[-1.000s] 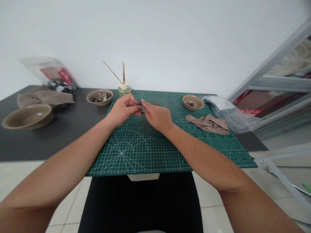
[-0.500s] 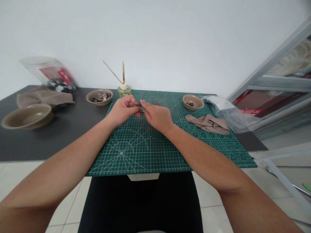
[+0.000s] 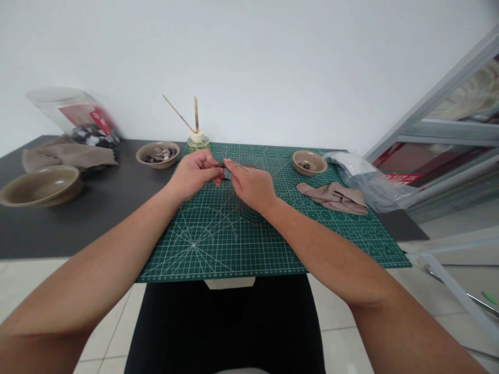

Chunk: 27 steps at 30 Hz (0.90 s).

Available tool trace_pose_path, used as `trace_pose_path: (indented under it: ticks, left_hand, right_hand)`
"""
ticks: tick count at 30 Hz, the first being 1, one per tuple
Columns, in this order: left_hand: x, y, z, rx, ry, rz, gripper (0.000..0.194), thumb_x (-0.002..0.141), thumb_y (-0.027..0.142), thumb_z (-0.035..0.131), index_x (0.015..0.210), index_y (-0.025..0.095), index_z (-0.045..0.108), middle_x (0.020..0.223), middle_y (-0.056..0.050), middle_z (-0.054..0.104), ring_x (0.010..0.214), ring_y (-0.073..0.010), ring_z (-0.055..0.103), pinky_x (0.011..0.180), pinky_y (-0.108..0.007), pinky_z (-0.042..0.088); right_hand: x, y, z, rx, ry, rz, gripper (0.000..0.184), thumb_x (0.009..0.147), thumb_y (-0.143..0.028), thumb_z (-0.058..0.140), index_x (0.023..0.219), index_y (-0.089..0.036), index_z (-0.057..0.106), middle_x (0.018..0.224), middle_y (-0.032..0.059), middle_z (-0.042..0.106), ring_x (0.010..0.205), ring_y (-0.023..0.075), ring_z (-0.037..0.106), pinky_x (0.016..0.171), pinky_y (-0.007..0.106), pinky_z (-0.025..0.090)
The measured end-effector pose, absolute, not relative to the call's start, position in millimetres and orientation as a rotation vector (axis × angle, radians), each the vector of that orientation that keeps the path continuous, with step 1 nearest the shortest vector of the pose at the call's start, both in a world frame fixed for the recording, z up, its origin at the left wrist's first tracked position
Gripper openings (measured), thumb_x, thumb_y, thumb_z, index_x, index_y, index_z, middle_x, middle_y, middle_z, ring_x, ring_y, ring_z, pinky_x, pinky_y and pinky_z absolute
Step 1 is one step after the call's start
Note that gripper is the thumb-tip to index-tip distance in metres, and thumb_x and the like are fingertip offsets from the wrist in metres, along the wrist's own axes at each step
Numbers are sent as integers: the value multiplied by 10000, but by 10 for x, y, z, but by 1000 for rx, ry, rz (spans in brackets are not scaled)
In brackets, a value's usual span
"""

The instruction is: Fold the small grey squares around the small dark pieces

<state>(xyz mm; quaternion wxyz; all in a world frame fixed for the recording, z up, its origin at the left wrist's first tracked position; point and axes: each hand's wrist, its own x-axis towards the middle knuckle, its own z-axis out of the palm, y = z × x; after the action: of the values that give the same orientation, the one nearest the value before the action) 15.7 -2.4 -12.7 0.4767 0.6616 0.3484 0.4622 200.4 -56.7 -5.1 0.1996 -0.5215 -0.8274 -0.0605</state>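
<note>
Grey piece (image 3: 228,174) pinched between my left hand (image 3: 196,174) and right hand (image 3: 255,188), unfinished, I'd judge; bowl (image 3: 159,165) leftward holds more pieces (image 3: 166,154).

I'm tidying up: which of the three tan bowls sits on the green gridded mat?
The right-hand round tan bowl, just behind a crumpled brown cloth. The far-left tan bowl and the middle tan bowl stand on the dark tabletop instead.

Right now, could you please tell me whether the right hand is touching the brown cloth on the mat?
Apart: the head view shows green mat between the right hand and the brown cloth.
</note>
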Motion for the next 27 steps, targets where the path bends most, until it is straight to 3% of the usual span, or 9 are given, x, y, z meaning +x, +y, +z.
trace_pose_path:
  ticks: [7, 12, 15, 18, 22, 27]
  left_hand:
    - [149, -14, -140, 1645, 825, 1116, 279, 703, 231, 790, 757, 201, 519, 560, 30, 663, 514, -152, 679, 526, -260, 547]
    - [144, -17, -112, 1588, 842, 1226, 278, 704, 202, 771, 773, 207, 502, 558, 57, 634, 487, -128, 648, 508, -249, 532]
    - [130, 8, -111, 1594, 858, 1304, 268, 714, 180, 753, 776, 214, 495, 552, 70, 608, 470, -115, 617, 499, -247, 517]
    - [119, 46, -140, 1659, 840, 1325, 264, 710, 154, 748, 792, 218, 505, 544, 83, 574, 461, -105, 585, 487, -240, 487]
    - [110, 74, -184, 1737, 863, 1314, 256, 708, 133, 748, 801, 212, 523, 567, 79, 535, 496, -92, 559, 514, -233, 467]
    - [97, 55, -175, 1852, 918, 1296, 224, 673, 166, 756, 778, 189, 559, 726, 24, 610, 651, -110, 586, 608, -253, 493]
  right_hand:
    - [2001, -577, -34, -1447, -2334, -181, 511, 1057, -205, 359, 1550, -250, 485, 1537, 35, 556, 1171, 186, 707, 883, 294, 566]
    - [2047, -529, -62, -1399, -2301, -137, 459, 1041, -206, 415, 1469, -207, 581, 1459, 71, 641, 1144, 220, 711, 931, 329, 543]
    - [2071, -487, -92, -1318, -2235, -1, 403, 1034, -207, 446, 1393, -197, 629, 1326, 83, 731, 1114, 215, 713, 932, 318, 519]
    - [2084, -438, -138, -1241, -2087, 250, 315, 1007, -239, 516, 1294, -199, 641, 1084, 47, 786, 924, 182, 724, 835, 290, 508]
    - [2097, -379, -213, -1131, -1942, 688, 310, 919, -252, 631, 1221, -209, 577, 733, -60, 675, 646, 135, 625, 676, 263, 465]
    - [2104, -338, -309, -1009, -2031, 997, 327, 854, -267, 723, 1146, -203, 588, 657, -95, 574, 592, 115, 544, 609, 248, 399]
